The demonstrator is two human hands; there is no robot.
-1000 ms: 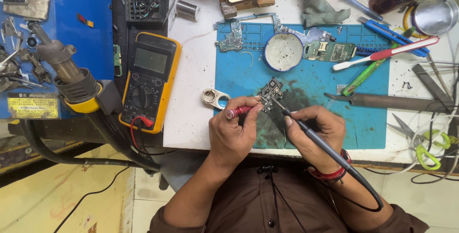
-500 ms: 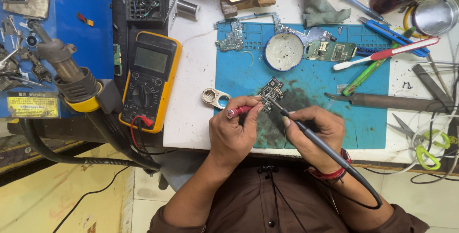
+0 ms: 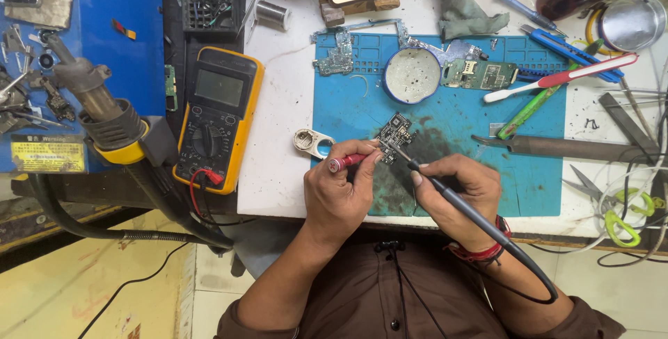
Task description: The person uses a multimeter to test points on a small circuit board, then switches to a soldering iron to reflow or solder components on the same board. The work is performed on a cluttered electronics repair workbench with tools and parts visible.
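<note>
A small dark circuit board is seen lying flat on the blue work mat, toward its near-left part, just beyond both hands. The left hand is closed, fingers together, around a red-handled tool, which is held nearly level with its working end directed rightward at the board's lower edge; whether that end touches the board cannot be told. The right hand is clamped in a pen grip on a dark soldering iron, whose long axis runs from the wrist at lower right up and to the left, the tip being brought to the board's near edge, just beside the red tool's end. The board therefore lies up and slightly left of the right fingertips, and up and right of the left ones; both hands are about equally near, the tips converging on one spot. The board is roughly square, set cornerwise, densely populated with small components, its outline irregular. The mat beneath it is blackened by a sooty smear. A round white tin and a green board are noted farther back on the mat; a yellow multimeter lies well apart to the left.
</note>
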